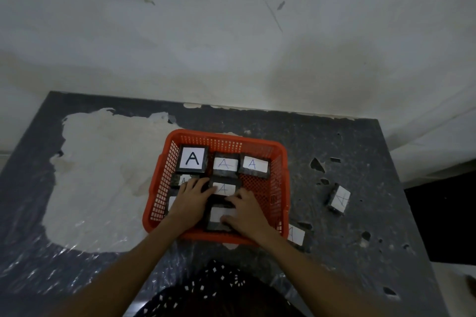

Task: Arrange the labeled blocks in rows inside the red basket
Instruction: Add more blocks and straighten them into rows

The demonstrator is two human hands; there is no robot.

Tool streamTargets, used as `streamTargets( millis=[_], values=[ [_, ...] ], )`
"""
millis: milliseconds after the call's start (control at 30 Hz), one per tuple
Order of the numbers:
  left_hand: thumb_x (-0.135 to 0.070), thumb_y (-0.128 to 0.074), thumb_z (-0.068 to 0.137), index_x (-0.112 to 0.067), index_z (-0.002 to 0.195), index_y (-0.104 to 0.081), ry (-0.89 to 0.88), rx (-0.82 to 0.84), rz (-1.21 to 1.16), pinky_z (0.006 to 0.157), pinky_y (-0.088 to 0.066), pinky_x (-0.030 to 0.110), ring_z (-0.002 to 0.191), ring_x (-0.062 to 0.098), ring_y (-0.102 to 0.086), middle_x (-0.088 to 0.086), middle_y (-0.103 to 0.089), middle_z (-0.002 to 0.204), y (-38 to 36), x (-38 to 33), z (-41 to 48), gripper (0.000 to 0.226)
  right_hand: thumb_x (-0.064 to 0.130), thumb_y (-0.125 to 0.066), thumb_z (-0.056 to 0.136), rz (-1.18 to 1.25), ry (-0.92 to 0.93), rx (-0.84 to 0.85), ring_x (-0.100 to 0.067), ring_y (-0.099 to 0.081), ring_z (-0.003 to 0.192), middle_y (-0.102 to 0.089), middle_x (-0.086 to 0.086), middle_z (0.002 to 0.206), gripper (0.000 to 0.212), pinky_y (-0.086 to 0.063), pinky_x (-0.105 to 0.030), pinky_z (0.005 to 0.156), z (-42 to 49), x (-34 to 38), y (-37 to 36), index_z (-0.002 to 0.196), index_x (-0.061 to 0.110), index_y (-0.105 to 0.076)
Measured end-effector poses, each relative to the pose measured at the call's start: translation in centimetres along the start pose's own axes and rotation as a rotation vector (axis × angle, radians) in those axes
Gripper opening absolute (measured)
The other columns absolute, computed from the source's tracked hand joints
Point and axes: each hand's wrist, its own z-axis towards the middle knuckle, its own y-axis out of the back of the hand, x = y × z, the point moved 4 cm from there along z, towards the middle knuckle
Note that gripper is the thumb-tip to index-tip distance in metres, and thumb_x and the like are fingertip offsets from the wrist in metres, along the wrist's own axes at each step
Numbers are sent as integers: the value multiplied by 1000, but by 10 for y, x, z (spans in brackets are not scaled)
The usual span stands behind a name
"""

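While both hands work inside the red plastic mesh basket (226,137), which stands on the dark, scuffed table (360,152) about midway between its left and right edges and nearer its front edge, the step in hand appears to be seating a block in the nearest row. The right hand (248,219) grips a dark square block with a white paper label (218,213): its fingers curl over the block's far side and the thumb lies on the label. The left hand (189,203) lies with fingers nearly straight, holding nothing, their tips against the middle-row block (224,188) marked A. Three far-row blocks (225,165), each marked A, sit side by side. To do this well, slide the gripped block flat until it lies square beneath the middle-row block, using the left fingers as a stop so neighbours stay put. One loose block (340,198) toward the table's right edge and a second loose block (296,235) just beside the basket's front right corner await placement
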Motion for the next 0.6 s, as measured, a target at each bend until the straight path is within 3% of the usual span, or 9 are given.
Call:
streamTargets(
  millis=[67,167,267,367,467,600],
  values=[
    [-30,-52,88,-27,135,-40,-11,-22,2,108,-27,50,130,33,-32,10,-36,144,1,-4,2,49,42,-70,79,73,-173,-61,-20,-44,112,-46,-3,122,55,-43,-33,97,-7,-15,2,123,16,-50],
    [-31,-51,90,-27,135,-39,-23,-22,3,103,-35,44,122,28,-39,9,-39,137,1,-9,5,48,33,-72,81,294,-347,37,-15,-53,101,-57,-6,119,50,-45,-24,86,-13,-26,-3,119,12,-47],
    [-31,-53,90,-23,137,-39,26,-11,-93,102,-41,40,121,25,-40,10,-36,137,1,-14,9,50,25,-72,82,398,-386,33,-17,-59,103,-60,-7,117,44,-49,-25,87,-12,-24,-8,116,11,-48],
    [-46,-59,83,-20,139,-34,65,35,-180,104,-40,41,125,25,-34,9,-25,142,-1,-19,7,67,24,-75,80,430,-400,10,-15,-60,97,-60,-5,113,43,-51,-23,80,-9,-20,-15,111,14,-47],
    [-55,-64,75,-22,145,-19,40,118,-148,107,-35,45,133,29,-21,7,-10,149,-8,-20,1,89,26,-79,74,448,-411,44,-11,-54,93,-56,1,108,47,-39,-14,64,-5,-24,-15,108,18,-47],
    [-58,-66,72,-23,147,-8,10,175,-81,111,-28,48,138,34,-12,10,3,154,-11,-17,0,101,25,-85,66,452,-417,91,-15,-54,94,-56,0,106,55,-38,-18,61,-3,-31,-15,105,18,-48]
  ],
)
